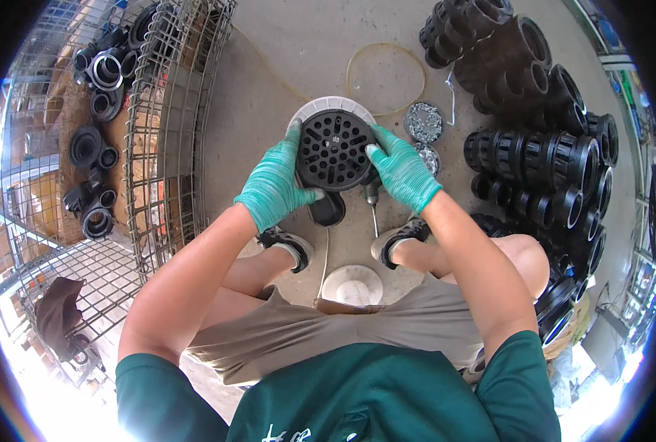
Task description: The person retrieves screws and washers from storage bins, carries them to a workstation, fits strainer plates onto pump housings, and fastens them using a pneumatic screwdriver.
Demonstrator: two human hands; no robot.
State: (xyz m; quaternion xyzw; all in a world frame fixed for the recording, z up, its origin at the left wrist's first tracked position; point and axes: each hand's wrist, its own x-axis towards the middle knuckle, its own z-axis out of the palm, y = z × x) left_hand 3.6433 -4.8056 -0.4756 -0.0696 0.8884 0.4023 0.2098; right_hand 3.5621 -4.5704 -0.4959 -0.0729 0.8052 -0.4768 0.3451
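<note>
Between both hands is a black plastic floor drain (335, 150) with a round top full of holes and slots. A short black pipe end (327, 209) shows below it, toward me. My left hand (278, 179), in a green knit glove, grips its left side. My right hand (407, 166), gloved the same way, holds the right rim with the thumb against the edge. Behind the drain, a white round rim (333, 102) sticks out. Under my right hand is a power driver (373, 193) with a long bit pointing toward me; most of its body is hidden.
Two round dishes of small metal parts (423, 121) stand right of the drain. A thin yellowish hose (385, 45) loops on the floor. Stacked black pipe fittings (530, 158) line the right; a wire cage (167, 140) with fittings stands left. A white disc (352, 286) lies between my feet.
</note>
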